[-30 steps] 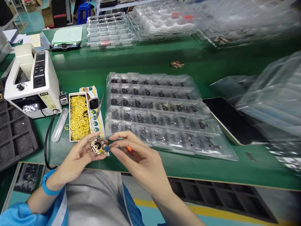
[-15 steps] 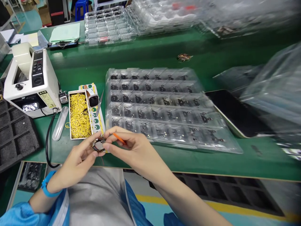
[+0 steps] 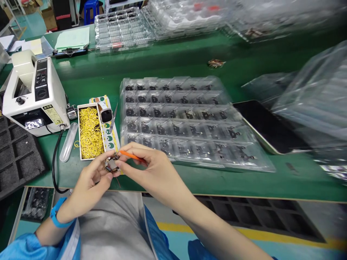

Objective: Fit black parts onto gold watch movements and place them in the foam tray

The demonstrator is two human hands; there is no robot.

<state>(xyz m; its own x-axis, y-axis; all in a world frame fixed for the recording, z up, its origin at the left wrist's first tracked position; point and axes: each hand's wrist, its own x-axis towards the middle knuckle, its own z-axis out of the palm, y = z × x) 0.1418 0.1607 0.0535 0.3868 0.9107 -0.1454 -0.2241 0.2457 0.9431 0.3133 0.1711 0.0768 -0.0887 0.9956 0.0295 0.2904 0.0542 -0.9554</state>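
Between the fingers of my left hand (image 3: 90,184) is a small round circuit assembly (image 3: 111,164), dark at the edge with a silvery middle. A thin reddish wire (image 3: 118,181) hangs below it. My right hand (image 3: 154,171) is closed around a slim orange stick tool (image 3: 131,155), whose near end disappears behind the fingers. The thumb and fingertips of that hand are at the assembly's right edge; whether the tool's tip touches it, I cannot tell. Just behind the hands stands a white box of yellow rings (image 3: 91,133). Tweezers (image 3: 114,117) and a smartwatch (image 3: 106,115) lie next to it.
A clear plastic tray (image 3: 173,115) of small dark parts covers the middle of the green bench. A white tape dispenser (image 3: 55,94) and black foam tray (image 3: 20,155) are at left. A black phone (image 3: 271,126) lies at right, beside plastic bags (image 3: 314,86).
The orange tool has swung flatter, and its left end now sits by the assembly's upper edge. Both hands stay around the assembly. The whole view has shifted slightly.
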